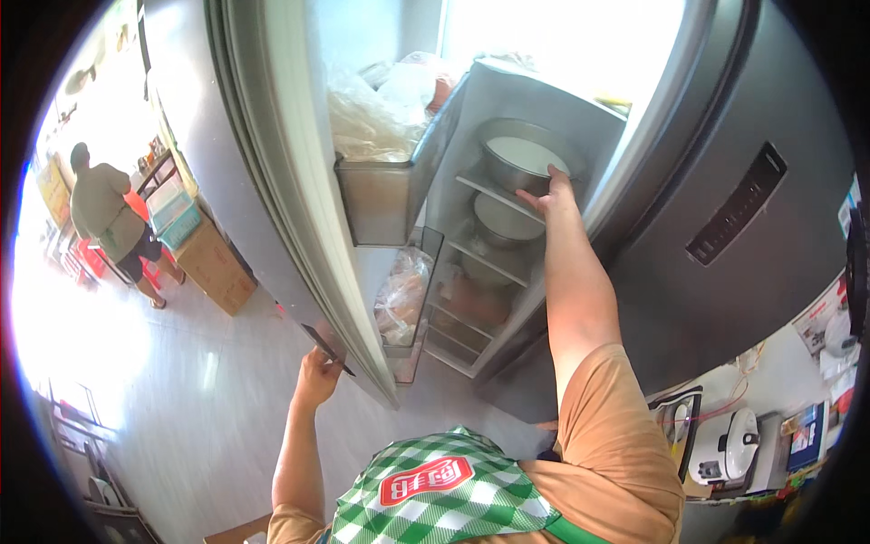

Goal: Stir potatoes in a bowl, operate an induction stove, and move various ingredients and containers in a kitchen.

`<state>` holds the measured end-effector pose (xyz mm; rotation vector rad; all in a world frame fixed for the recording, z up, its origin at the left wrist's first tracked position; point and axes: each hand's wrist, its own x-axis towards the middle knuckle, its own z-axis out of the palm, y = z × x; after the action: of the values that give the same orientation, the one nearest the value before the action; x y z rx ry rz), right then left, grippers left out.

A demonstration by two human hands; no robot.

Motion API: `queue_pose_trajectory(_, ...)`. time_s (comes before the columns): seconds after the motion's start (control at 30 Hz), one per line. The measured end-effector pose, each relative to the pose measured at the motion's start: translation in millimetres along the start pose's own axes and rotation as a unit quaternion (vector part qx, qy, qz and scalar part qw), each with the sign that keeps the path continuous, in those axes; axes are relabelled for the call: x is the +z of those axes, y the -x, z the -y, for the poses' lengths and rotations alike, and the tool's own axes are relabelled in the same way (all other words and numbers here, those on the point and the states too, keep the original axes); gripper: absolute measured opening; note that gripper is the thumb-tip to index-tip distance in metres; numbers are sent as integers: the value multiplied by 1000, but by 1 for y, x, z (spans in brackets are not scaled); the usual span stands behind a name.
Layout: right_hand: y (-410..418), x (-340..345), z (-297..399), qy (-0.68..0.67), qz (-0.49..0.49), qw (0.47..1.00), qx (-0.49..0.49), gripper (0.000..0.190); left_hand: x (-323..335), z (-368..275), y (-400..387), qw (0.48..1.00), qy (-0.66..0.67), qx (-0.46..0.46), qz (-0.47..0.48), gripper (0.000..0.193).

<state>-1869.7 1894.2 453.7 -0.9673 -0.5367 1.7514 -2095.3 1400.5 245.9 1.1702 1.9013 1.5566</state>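
Note:
My right hand (554,194) reaches into the open refrigerator and grips the near rim of a round metal pan (520,153) with white contents, on the upper shelf (499,197). Below it a second round pan (506,221) stands on another shelf, and reddish packages (476,296) lie lower down, blurred. My left hand (323,370) is at the handle (329,350) of the refrigerator door (272,224), its fingers curled round the handle. Plastic bags (380,109) fill a door bin (374,204); a bagged item (404,292) is in the bin below.
At the far left a person (105,197) stands facing away, near a cardboard box (214,265) with teal baskets (173,214) on top. The closed dark refrigerator door (734,204) is at right. A white rice cooker (727,449) stands at lower right.

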Motion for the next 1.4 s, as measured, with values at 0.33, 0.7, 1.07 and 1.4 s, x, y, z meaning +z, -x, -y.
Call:
queue_pose_trajectory(0.33, -18, 9, -16, -35, -29, 997, 69, 42, -2, -5, 8, 999, -48, -17, 7, 28)
queue_pose_trajectory(0.7, 76, 12, -62, -113, -111, 987, 35, 50, -7, 8, -2, 996, -72, 47, 17, 30)
queue_pose_trajectory(1.07, 99, 12, -74, -106, -98, 990, 3, 47, 16, -55, 65, 953, -160, 236, -102, 43)
queue_pose_trajectory(1.4, 43, 6, -44, -59, -44, 995, 61, 44, 276, -126, -153, 858, 473, -197, 42, 40)
